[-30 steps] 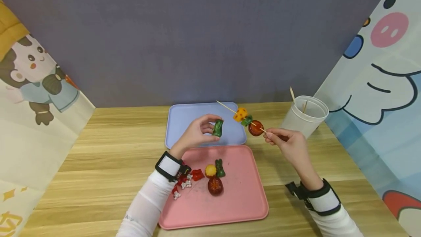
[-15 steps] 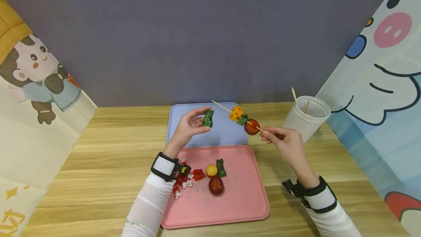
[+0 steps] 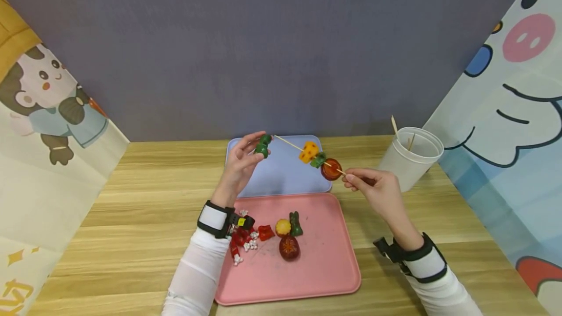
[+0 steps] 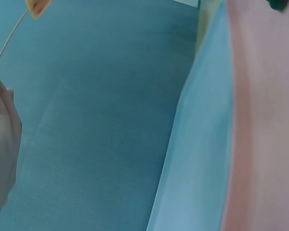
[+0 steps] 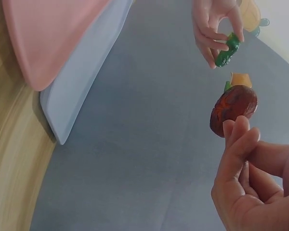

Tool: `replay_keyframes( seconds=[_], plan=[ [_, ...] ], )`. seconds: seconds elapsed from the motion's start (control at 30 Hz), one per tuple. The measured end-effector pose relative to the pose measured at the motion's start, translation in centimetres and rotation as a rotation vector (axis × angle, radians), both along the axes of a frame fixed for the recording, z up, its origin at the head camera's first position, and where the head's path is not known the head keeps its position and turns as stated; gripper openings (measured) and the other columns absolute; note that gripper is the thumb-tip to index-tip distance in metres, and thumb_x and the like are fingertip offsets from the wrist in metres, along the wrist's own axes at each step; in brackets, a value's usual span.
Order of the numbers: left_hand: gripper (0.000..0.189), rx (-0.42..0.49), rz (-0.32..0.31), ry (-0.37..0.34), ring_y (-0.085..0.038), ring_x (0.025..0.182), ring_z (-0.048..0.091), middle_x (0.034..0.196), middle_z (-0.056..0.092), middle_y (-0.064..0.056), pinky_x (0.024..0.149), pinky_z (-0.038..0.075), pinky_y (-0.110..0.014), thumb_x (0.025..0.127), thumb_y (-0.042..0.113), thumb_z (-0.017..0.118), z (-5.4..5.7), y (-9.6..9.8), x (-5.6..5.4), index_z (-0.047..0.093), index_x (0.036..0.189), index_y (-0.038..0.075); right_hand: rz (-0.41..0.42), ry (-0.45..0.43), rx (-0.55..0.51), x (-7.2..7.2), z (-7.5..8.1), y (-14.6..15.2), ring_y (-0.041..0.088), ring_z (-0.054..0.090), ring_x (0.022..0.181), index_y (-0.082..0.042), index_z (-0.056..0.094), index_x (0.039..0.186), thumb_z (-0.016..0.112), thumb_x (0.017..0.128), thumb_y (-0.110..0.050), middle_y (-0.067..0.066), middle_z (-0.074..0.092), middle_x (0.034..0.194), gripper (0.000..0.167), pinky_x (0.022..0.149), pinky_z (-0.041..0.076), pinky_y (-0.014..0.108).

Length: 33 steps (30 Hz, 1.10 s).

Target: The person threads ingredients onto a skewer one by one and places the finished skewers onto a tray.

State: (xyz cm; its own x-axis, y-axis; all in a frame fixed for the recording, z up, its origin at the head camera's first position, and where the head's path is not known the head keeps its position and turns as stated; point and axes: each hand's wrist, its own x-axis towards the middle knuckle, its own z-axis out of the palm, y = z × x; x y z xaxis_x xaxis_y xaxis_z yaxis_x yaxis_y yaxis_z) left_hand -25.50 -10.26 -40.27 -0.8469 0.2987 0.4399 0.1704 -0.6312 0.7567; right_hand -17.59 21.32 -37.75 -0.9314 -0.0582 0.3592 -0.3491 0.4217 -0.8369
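Note:
My left hand [image 3: 239,162] pinches a glossy green pepper-like piece [image 3: 262,146] between thumb and fingers, above the blue tray [image 3: 281,179]. The skewer [image 3: 287,142] points its bare tip at that piece; they look close, but contact cannot be told. My right hand [image 3: 375,187] pinches the skewer near its lower end. Threaded on it are a yellow piece with brown spots [image 3: 309,152], a small green piece [image 3: 318,160] and a round red-brown mushroom-like piece [image 3: 331,169]. In the left wrist view, the left hand [image 4: 2,139] shows only at the edge, its piece hidden.
On the pink tray [image 3: 325,277] lie a dark round piece with a star mark [image 3: 289,247], a yellow round [image 3: 283,227], a green piece [image 3: 295,224] and several red and white pieces [image 3: 250,244]. A white cup [image 3: 401,165] holding several sticks stands at the right.
My left hand has moved left and up with the green piece, which has turned in the fingers. The right hand has shifted slightly left, bringing the skewer tip to the piece.

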Motion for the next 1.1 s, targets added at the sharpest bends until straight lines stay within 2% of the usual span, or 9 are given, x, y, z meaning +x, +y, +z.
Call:
replay_keyframes(
  seconds=[0.17,0.3,0.5,0.63,0.83,0.93,1.1],
  plan=[
    [0.043,0.114,-0.024,-0.02,-0.02,0.104,0.058,0.126,0.057,-0.012,0.091,0.049,-0.026,0.086,-0.001,0.065,0.2,0.0,-0.2,0.054,0.127,0.001,0.005,0.006,0.002,-0.1,0.1,-0.5,0.005,0.068,0.065,0.007,0.071,0.097,0.067,0.086,-0.004,0.021,0.071,0.083,0.015,0.059,0.056,0.022],
    [0.046,0.185,-0.062,-0.074,-0.017,0.097,0.06,0.126,0.056,-0.013,0.089,0.048,-0.021,0.083,0.008,0.071,0.2,0.0,-0.4,0.055,0.126,0.001,0.012,0.007,-0.006,-0.1,0.3,-0.8,0.005,0.068,0.065,0.007,0.071,0.097,0.067,0.086,-0.004,0.022,0.071,0.083,0.015,0.059,0.056,0.025],
    [0.051,0.261,-0.113,-0.158,-0.015,0.095,0.059,0.126,0.053,-0.014,0.083,0.05,-0.015,0.08,0.012,0.076,0.3,0.3,-0.4,0.053,0.125,-0.001,0.022,-0.003,-0.035,0.1,0.5,-1.0,0.007,0.068,0.065,0.007,0.071,0.096,0.067,0.086,-0.003,0.022,0.071,0.083,0.014,0.059,0.057,0.027],
    [0.053,0.253,-0.124,-0.187,-0.015,0.094,0.059,0.125,0.052,-0.014,0.082,0.05,-0.016,0.078,0.013,0.078,0.5,0.6,-0.4,0.054,0.123,-0.002,0.025,-0.002,-0.036,0.2,0.5,-1.0,0.007,0.068,0.065,0.007,0.071,0.096,0.068,0.085,-0.002,0.022,0.071,0.082,0.014,0.06,0.057,0.026],
    [0.053,0.194,-0.13,-0.211,-0.015,0.094,0.058,0.121,0.057,-0.011,0.079,0.051,-0.019,0.078,0.016,0.078,0.3,0.9,-0.6,0.057,0.123,0.001,0.031,-0.01,-0.042,0.3,0.3,-1.0,0.007,0.068,0.065,0.007,0.071,0.095,0.068,0.085,-0.002,0.023,0.07,0.083,0.014,0.059,0.057,0.028],
    [0.055,0.176,-0.122,-0.226,-0.014,0.093,0.057,0.119,0.059,-0.009,0.078,0.05,-0.02,0.077,0.019,0.079,0.2,1.0,-0.6,0.057,0.124,0.003,0.029,-0.007,-0.027,0.4,0.2,-1.0,0.01,0.069,0.065,0.006,0.071,0.095,0.068,0.085,-0.002,0.021,0.071,0.082,0.013,0.059,0.057,0.028],
    [0.059,0.165,-0.107,-0.249,-0.013,0.094,0.056,0.12,0.059,-0.008,0.078,0.049,-0.021,0.075,0.022,0.081,0.0,1.1,-0.6,0.055,0.125,0.005,0.016,-0.01,-0.012,0.5,0.0,-1.0,0.008,0.068,0.064,0.006,0.071,0.094,0.068,0.085,-0.002,0.02,0.071,0.081,0.013,0.059,0.056,0.028]
  ],
)
